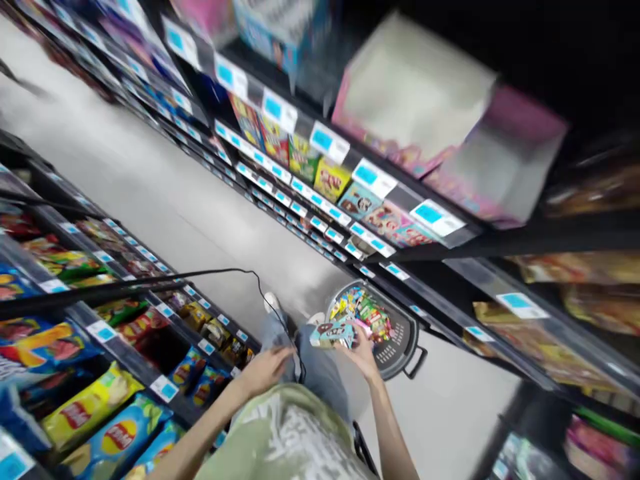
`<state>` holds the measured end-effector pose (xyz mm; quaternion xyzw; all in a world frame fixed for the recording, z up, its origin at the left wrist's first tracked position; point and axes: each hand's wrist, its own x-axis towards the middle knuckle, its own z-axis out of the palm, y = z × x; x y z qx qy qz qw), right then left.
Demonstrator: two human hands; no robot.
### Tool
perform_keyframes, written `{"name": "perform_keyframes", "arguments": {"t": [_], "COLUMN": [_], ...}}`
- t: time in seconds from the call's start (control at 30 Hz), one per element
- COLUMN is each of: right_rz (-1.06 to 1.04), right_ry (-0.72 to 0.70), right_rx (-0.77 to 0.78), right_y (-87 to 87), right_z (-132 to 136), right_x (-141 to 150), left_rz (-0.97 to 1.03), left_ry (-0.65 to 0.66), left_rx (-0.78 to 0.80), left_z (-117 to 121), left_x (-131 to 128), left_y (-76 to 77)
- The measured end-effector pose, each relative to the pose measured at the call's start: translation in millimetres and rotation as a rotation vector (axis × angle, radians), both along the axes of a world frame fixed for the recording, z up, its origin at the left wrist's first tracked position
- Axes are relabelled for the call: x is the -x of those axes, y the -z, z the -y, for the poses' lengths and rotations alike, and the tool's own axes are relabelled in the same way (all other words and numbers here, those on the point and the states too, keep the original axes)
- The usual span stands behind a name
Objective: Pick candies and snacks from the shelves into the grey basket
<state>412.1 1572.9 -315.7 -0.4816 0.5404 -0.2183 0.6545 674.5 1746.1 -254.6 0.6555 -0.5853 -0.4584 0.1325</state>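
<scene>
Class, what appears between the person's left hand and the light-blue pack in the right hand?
In the head view, a black cable and a blue-jeaned leg appear between the left hand and the light-blue pack.

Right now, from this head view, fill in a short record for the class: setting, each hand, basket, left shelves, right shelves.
Setting: shop aisle
Right hand: holds a light-blue pack; pink item beside it, blurred
Left hand: near a black cable; contact unclear
Basket: on the floor, colourful packets inside
Left shelves: snack bags
Right shelves: upright packs, pink-edged carton
</scene>
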Motion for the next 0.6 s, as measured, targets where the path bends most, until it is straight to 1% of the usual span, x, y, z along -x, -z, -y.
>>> {"name": "perform_keyframes", "arguments": {"t": [0.07,0.13,0.17,0.23,0.3,0.37,0.43,0.47,0.53,0.6], "right_rz": [0.121,0.259,0.322,0.421,0.482,0.502,0.498,0.492,0.48,0.478], "right_ry": [-0.102,-0.182,-0.204,-0.21,-0.172,-0.091,-0.015,0.001,-0.007,-0.032], "right_rx": [0.069,0.093,0.099,0.101,0.081,0.058,0.05,0.052,0.063,0.091], "right_y": [-46.4,-88.3,-106.8,-138.5,-163.7,-182.7,-194.3,-197.0,-197.1,-193.4], "right_z": [4,8,9,9,3,-8,-23,-33,-54,-77], "right_x": [-14,-30,-39,-61,-88,-118,-147,-159,-177,-188], "left_rz": [-0.055,-0.151,-0.227,-0.416,-0.605,-0.74,-0.815,-0.823,-0.805,-0.773], "left_ry": [-0.27,-0.429,-0.476,-0.535,-0.603,-0.706,-0.803,-0.841,-0.891,-0.912], "left_rx": [0.071,0.113,0.124,0.145,0.156,0.187,0.272,0.331,0.43,0.47], "left_z": [30,49,54,55,49,39,28,23,14,5], "left_x": [-4,-7,-7,-7,-7,-7,-10,-12,-18,-26], "left_y": [-36.0,-69.9,-85.1,-110.8,-129.1,-139.9,-144.5,-145.3,-145.6,-146.0]}}
